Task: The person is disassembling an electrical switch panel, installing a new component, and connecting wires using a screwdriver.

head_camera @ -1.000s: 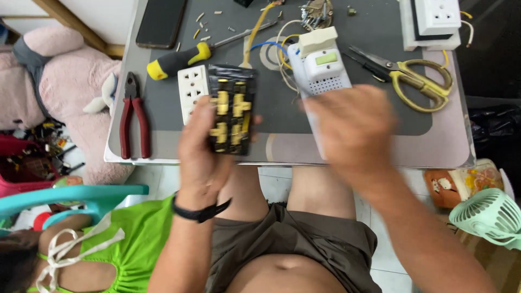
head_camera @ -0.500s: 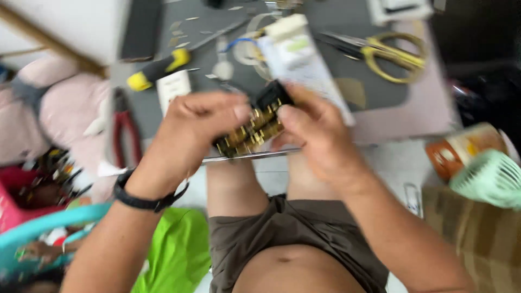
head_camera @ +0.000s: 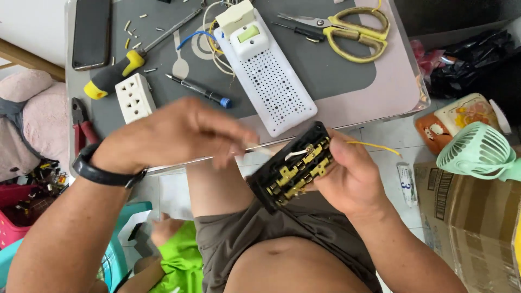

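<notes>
The black socket block point(head_camera: 293, 168) with brass contact strips sits tilted over the person's lap, just below the table edge point(head_camera: 380, 111) — the right hand point(head_camera: 353, 179) holds it, fingers wrapped around its far side. A thin yellow wire point(head_camera: 374, 146) runs out past this hand. The left hand point(head_camera: 173, 135) hovers just beside the block, fingers loosely curled and blurred — whether they pinch something, I cannot tell. On the table lie a white perforated cover point(head_camera: 271, 81), a white outlet point(head_camera: 134, 97) and yellow scissors point(head_camera: 347, 30).
</notes>
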